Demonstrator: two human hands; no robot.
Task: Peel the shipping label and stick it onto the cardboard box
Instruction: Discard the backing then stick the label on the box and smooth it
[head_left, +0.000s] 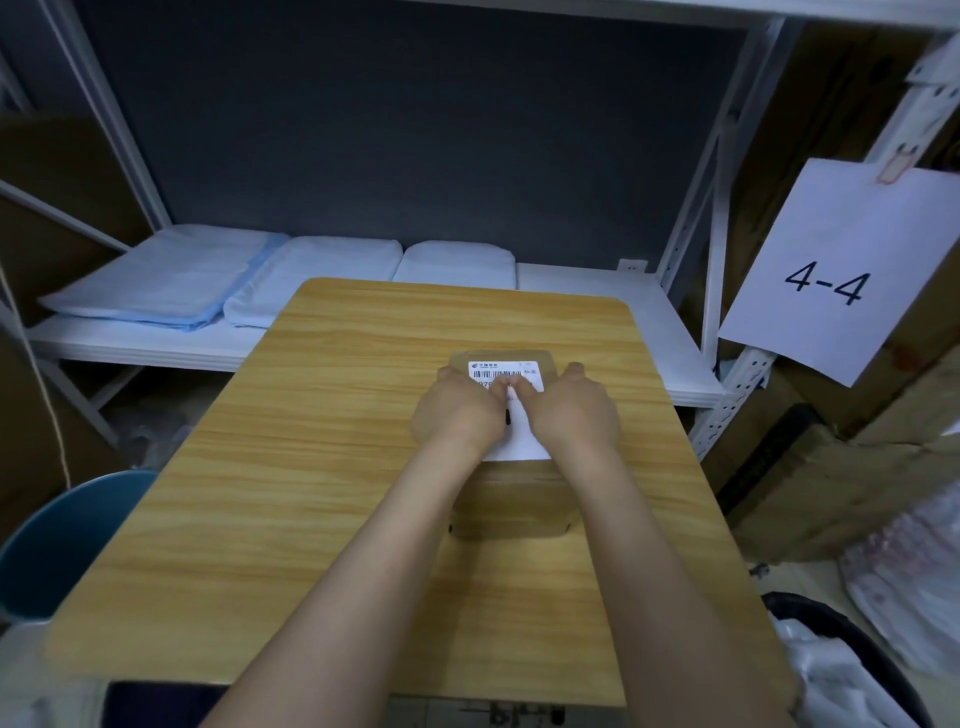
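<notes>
Both forearms reach out over the wooden table (291, 467) to the cardboard box (511, 499) at its middle. Left hand (460, 410) and right hand (569, 410) lie flat, fingers spread, pressing the shipping label (506, 371) onto the box top — index fingertips meeting on the barcode.

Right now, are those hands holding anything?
No grip: both hands, left and right, press the label flat onto the box.
</notes>
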